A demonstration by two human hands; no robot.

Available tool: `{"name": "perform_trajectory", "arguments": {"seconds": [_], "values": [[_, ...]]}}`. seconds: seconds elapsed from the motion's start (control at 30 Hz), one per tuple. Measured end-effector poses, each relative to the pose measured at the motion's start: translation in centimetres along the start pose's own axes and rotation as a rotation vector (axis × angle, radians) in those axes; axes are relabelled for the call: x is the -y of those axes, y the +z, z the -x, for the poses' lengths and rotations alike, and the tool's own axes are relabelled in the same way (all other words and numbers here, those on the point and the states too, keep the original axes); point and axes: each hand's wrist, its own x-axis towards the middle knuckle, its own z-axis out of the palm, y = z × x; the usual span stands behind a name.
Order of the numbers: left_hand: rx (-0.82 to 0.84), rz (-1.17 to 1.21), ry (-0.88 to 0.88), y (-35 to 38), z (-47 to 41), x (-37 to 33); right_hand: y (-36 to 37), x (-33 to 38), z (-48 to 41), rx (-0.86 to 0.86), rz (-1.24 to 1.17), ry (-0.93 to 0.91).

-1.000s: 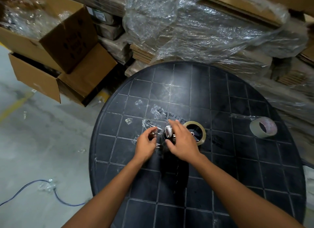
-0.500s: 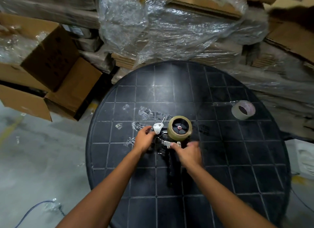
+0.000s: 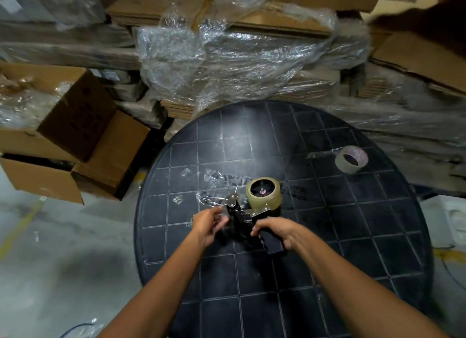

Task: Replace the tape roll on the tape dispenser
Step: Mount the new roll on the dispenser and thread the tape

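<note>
A black tape dispenser (image 3: 242, 218) with metal parts lies on the round black table (image 3: 327, 249). A brownish tape roll (image 3: 263, 195) sits on its hub. My right hand (image 3: 274, 230) grips the dispenser's black handle. My left hand (image 3: 208, 224) is at the dispenser's left front end, fingers curled around the dark part near the metal flap; its exact hold is blurred. A second, thinner tape roll (image 3: 351, 159) lies alone at the table's far right.
Crumpled clear tape scraps (image 3: 214, 184) stick to the table beyond the dispenser. Cardboard boxes (image 3: 75, 141) stand at the left on the concrete floor. Flat cartons under clear plastic wrap (image 3: 227, 60) are stacked behind the table.
My right hand slid from over the roll down to the handle. The dispenser has turned, its handle now pointing to the lower right. The camera view shifted left.
</note>
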Motion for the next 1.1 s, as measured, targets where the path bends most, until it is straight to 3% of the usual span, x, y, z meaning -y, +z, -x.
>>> {"name": "perform_trajectory", "arguments": {"seconds": [0.1,0.33,0.6,0.73,1.1], "values": [[0.008,0.237,-0.127,-0.9,1.1,0.5,-0.2,-0.3,2.2,-0.042,0.052,-0.066],[0.1,0.187,-0.215,-1.0,5.2,0.1,-0.6,0.6,7.5,-0.073,0.297,-0.332],[0.176,0.332,-0.167,-2.1,5.4,-1.4,-0.1,3.7,10.0,-0.177,0.745,-0.58],[0.202,0.351,-0.131,-3.0,5.9,-1.7,0.8,4.1,9.8,-0.168,0.804,-0.609],[0.082,-0.292,0.391,-4.5,1.8,-3.6,1.3,4.6,5.9,-0.26,0.889,-0.636]]}}
